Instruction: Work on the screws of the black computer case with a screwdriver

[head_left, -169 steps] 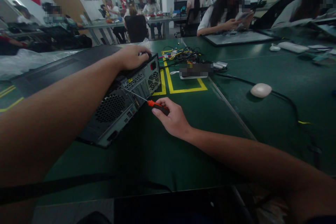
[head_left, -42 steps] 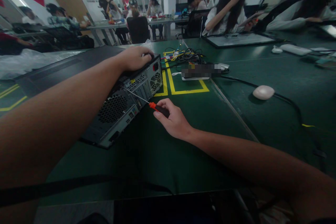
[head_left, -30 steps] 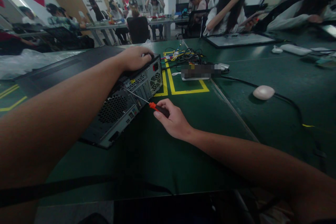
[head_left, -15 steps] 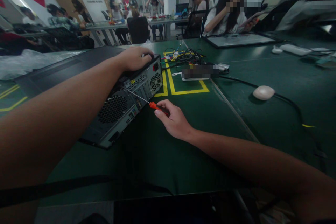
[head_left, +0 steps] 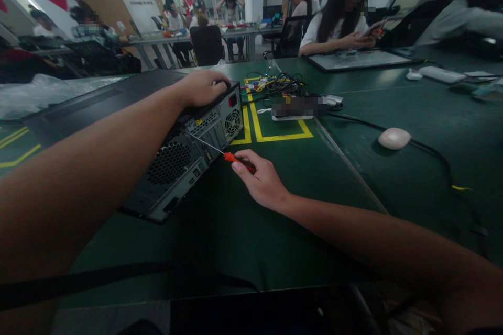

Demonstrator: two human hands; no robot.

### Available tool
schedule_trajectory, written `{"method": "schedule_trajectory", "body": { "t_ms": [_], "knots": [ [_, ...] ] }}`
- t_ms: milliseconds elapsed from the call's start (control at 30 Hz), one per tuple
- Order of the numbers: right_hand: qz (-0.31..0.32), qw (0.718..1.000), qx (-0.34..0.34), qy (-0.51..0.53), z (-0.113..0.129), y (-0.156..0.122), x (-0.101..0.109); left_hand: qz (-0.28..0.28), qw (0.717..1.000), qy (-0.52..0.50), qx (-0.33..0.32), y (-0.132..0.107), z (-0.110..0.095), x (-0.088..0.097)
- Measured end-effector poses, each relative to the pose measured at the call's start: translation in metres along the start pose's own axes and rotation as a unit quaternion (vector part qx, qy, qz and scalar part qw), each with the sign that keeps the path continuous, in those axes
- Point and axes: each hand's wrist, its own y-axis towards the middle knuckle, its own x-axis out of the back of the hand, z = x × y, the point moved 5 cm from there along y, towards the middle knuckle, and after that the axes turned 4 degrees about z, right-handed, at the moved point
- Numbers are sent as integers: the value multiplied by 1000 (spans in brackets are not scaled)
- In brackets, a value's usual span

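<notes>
A black desktop computer case (head_left: pixel 129 84) lies on the green table, its grey rear panel (head_left: pixel 214 133) turned toward me and to the right. My left hand (head_left: pixel 202 88) lies over the top edge of the case near the power-supply end, fingers laid along it; the fingertips are partly hidden. In my right hand (head_left: pixel 259 175) is a screwdriver (head_left: pixel 230 157) with a red and black handle. Its thin shaft points up and left to the rear panel, and the tip meets the panel near the expansion slots; the exact contact spot is too small to make out.
Behind the case sits a tangle of cables (head_left: pixel 286 84). A white mouse (head_left: pixel 395 138) lies at the right by a black cable. Clear plastic wrap (head_left: pixel 51 91) is at the far left. A flat panel (head_left: pixel 357 59) lies before a seated person (head_left: pixel 334 26).
My hands and the case keep nearly the same place; the screwdriver's handle looks slightly turned in my right hand. The person across the table has lowered an arm.
</notes>
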Motion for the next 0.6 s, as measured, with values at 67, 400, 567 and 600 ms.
{"method": "schedule_trajectory", "body": {
  "t_ms": [67, 400, 567, 600],
  "knots": [
    [8, 1000, -2, -2, 0, 0, -1, -5, 1000, -2, -4, 0, 0, 0],
    [18, 999, -35, 9, -2, -1, -4, -2, 1000, 11, -1, -1, -3, 1],
    [23, 999, -31, 2, -4, 1, -4, -6, 1000, -1, -4, 1, 1, -1],
    [24, 999, -28, 1, -4, 1, -4, -6, 1000, -1, -4, 1, 1, -1]
  ]
}}
